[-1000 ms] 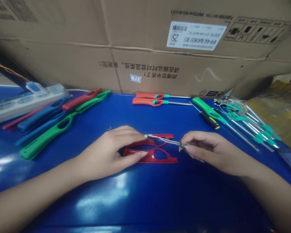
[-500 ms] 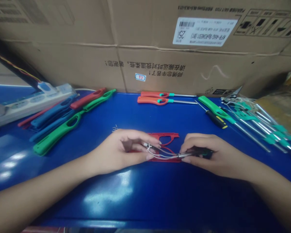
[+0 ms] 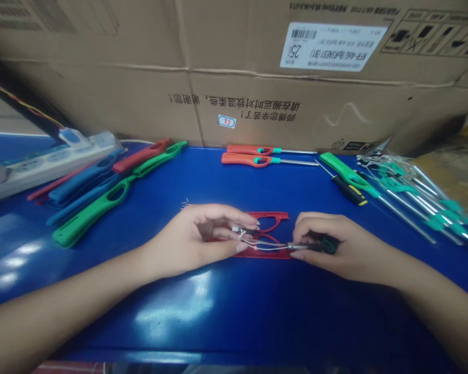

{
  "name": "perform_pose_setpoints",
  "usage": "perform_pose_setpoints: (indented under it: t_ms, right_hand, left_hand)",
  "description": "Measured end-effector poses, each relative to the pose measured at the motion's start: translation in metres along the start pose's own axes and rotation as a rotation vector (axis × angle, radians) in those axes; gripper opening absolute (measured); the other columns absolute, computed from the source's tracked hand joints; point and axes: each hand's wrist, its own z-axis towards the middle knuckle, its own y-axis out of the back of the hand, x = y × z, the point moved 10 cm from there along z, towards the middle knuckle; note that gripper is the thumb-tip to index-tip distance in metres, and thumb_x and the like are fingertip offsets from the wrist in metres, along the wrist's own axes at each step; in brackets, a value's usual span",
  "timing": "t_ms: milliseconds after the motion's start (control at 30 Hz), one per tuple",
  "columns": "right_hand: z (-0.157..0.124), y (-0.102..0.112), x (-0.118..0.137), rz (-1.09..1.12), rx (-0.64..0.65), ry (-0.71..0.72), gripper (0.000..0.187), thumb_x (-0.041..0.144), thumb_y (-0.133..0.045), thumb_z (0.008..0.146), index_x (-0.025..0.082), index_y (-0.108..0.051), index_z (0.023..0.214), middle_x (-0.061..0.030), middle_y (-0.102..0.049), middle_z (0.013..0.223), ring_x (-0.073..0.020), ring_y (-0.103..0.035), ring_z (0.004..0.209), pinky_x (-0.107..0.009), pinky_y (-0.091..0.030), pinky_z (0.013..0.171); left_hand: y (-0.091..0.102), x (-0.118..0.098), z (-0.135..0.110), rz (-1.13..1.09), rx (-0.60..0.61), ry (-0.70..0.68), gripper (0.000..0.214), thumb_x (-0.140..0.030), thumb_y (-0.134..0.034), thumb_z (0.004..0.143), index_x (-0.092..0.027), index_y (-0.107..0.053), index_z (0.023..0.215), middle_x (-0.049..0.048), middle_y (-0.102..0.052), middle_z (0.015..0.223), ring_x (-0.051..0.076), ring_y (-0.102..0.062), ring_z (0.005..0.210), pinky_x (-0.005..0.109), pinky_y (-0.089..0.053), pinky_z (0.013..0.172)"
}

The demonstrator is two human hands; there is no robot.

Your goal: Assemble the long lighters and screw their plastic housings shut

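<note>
My left hand (image 3: 203, 234) pinches a small black part with a white end (image 3: 239, 229) between thumb and fingers. Thin pale wires (image 3: 263, 245) run from it towards my right hand (image 3: 335, 241). That hand is closed round a dark slim piece with a metal end (image 3: 296, 246); the fingers cover much of it, so I cannot tell its kind. Under and behind the wires lie two red lighter handle halves (image 3: 278, 215) on the blue table, partly covered by my left hand. Several small screws (image 3: 185, 203) are beyond my left knuckles.
Red, blue and green handle shells (image 3: 89, 218) lie at left beside a power strip (image 3: 54, 158). Orange lighters (image 3: 245, 159) rest before a cardboard box (image 3: 140, 104). At right are a green lighter (image 3: 345, 171), a screwdriver (image 3: 349, 190) and several metal lighter tubes (image 3: 425, 200).
The dark piece in my right hand has turned slightly, showing more of its metal end. The wires have drawn a little straighter. My left hand keeps its pinch.
</note>
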Motion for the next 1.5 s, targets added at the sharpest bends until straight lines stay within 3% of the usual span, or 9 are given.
perform_pose_setpoints:
  t_ms: [133, 300, 500, 700, 867, 1000, 1200, 1500]
  right_hand:
    - [0.000, 0.001, -0.001, -0.007, -0.004, -0.006, 0.017, 0.035, -0.067, 0.096, 0.022, -0.063, 0.085, 0.0001, -0.060, 0.081, -0.0123, -0.052, 0.068, -0.025, -0.040, 0.062]
    - [0.000, -0.001, -0.001, -0.039, 0.005, -0.007, 0.016, 0.033, -0.065, 0.097, 0.022, -0.062, 0.086, 0.0001, -0.060, 0.082, -0.0122, -0.051, 0.069, -0.025, -0.040, 0.063]
    - [-0.001, -0.002, 0.003, -0.100, 0.006, 0.003, 0.016, 0.026, -0.061, 0.097, 0.022, -0.055, 0.083, 0.0016, -0.057, 0.080, -0.0114, -0.047, 0.066, -0.025, -0.038, 0.061]
    - [-0.002, 0.000, 0.002, -0.119, 0.006, -0.021, 0.009, 0.026, -0.060, 0.097, 0.023, -0.058, 0.089, 0.0023, -0.060, 0.081, -0.0115, -0.050, 0.066, -0.024, -0.039, 0.062]
    - [-0.004, -0.006, 0.005, -0.111, 0.066, -0.005, 0.013, 0.037, -0.062, 0.099, 0.024, -0.064, 0.104, 0.0023, -0.066, 0.088, -0.0122, -0.057, 0.072, -0.025, -0.042, 0.066]
    - [-0.004, -0.010, 0.011, -0.124, 0.078, 0.054, 0.015, 0.038, -0.060, 0.102, 0.024, -0.064, 0.107, 0.0016, -0.070, 0.096, -0.0131, -0.062, 0.082, -0.026, -0.045, 0.074]
    - [-0.002, -0.004, 0.032, -0.212, -0.116, 0.151, 0.023, 0.038, -0.064, 0.100, 0.021, -0.063, 0.114, -0.0038, -0.069, 0.104, -0.0171, -0.063, 0.092, -0.030, -0.046, 0.080]
    - [-0.007, -0.015, 0.063, -0.194, -0.280, 0.304, 0.007, 0.024, -0.065, 0.100, 0.019, -0.063, 0.094, 0.0010, -0.070, 0.085, -0.0128, -0.063, 0.079, -0.028, -0.045, 0.078]
  left_hand:
    - [0.000, -0.006, 0.000, 0.021, -0.007, -0.006, 0.027, -0.013, -0.077, 0.086, -0.015, -0.076, 0.114, 0.0101, -0.079, 0.118, 0.021, -0.079, 0.099, 0.027, -0.066, 0.086]
    - [0.003, -0.019, 0.003, 0.116, -0.047, -0.073, 0.018, -0.015, -0.066, 0.097, -0.018, -0.080, 0.109, 0.0051, -0.081, 0.112, 0.017, -0.078, 0.103, 0.024, -0.063, 0.094]
    - [0.004, -0.011, 0.005, 0.116, -0.053, -0.045, 0.017, -0.015, -0.071, 0.095, -0.019, -0.080, 0.109, 0.0035, -0.081, 0.111, 0.014, -0.078, 0.100, 0.018, -0.062, 0.091]
    - [0.007, -0.003, 0.004, 0.037, -0.051, -0.011, 0.020, -0.012, -0.074, 0.091, -0.020, -0.079, 0.108, 0.0028, -0.081, 0.111, 0.011, -0.078, 0.099, 0.013, -0.061, 0.089]
    - [0.006, 0.008, 0.005, -0.119, -0.073, 0.141, 0.020, -0.011, -0.080, 0.086, -0.019, -0.080, 0.105, 0.0028, -0.083, 0.104, 0.008, -0.078, 0.089, 0.008, -0.060, 0.080]
    - [0.004, 0.020, 0.003, -0.299, -0.140, 0.268, 0.016, -0.015, -0.085, 0.082, -0.018, -0.082, 0.098, 0.0026, -0.083, 0.095, 0.010, -0.079, 0.083, 0.011, -0.062, 0.078]
    - [-0.001, 0.030, -0.004, -0.379, -0.212, 0.356, 0.016, -0.023, -0.089, 0.080, -0.018, -0.082, 0.094, 0.0036, -0.083, 0.088, 0.014, -0.080, 0.082, 0.015, -0.065, 0.078]
    - [-0.033, 0.014, -0.008, -0.289, -0.020, 0.242, 0.017, -0.015, -0.079, 0.088, -0.018, -0.079, 0.105, 0.0045, -0.083, 0.096, 0.011, -0.080, 0.089, 0.011, -0.061, 0.082]
